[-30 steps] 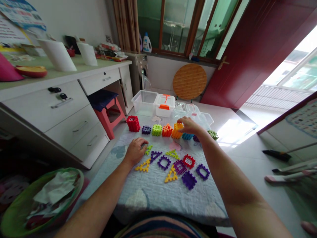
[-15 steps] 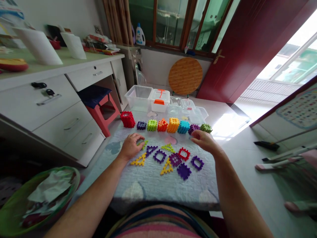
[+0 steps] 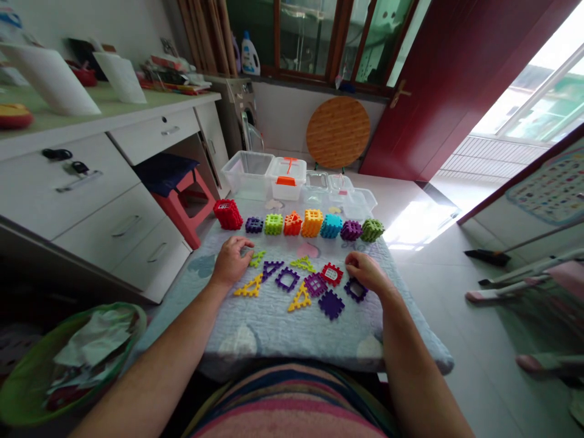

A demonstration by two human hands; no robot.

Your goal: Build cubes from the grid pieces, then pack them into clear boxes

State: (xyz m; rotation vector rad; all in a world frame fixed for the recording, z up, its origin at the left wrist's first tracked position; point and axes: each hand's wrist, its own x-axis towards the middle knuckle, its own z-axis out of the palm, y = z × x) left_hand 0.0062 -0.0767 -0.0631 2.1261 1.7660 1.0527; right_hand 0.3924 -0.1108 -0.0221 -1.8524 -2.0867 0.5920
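My left hand [image 3: 232, 261] rests on the cloth with its fingers loosely bent, thumb apart, beside a lime-green triangle piece [image 3: 257, 258]. Loosely curled, my right hand [image 3: 368, 271] is over the right side, with no piece visible in its fingers. Just under it lies a dark purple square frame [image 3: 356, 289], partly covered. To its left are a red window piece [image 3: 332, 274], a purple lattice square [image 3: 315, 284] and a solid purple square [image 3: 331, 304]. Other loose pieces include a purple square frame [image 3: 287, 279], a purple triangle [image 3: 272, 269], yellow triangles [image 3: 249, 286] and another lime triangle [image 3: 303, 263].
Behind the loose pieces runs a row of colour-sorted stacks, from red [image 3: 228, 215] to olive green [image 3: 373, 230]. Clear plastic boxes [image 3: 249, 176] and a lidded box with orange clips [image 3: 288, 178] stand further back. A waste basket [image 3: 137, 316] is at the left.
My right hand has come down and nearer, from in front of the purple and green stacks to over the dark purple frame. My left hand stays by the lime triangle. The view has shifted slightly.
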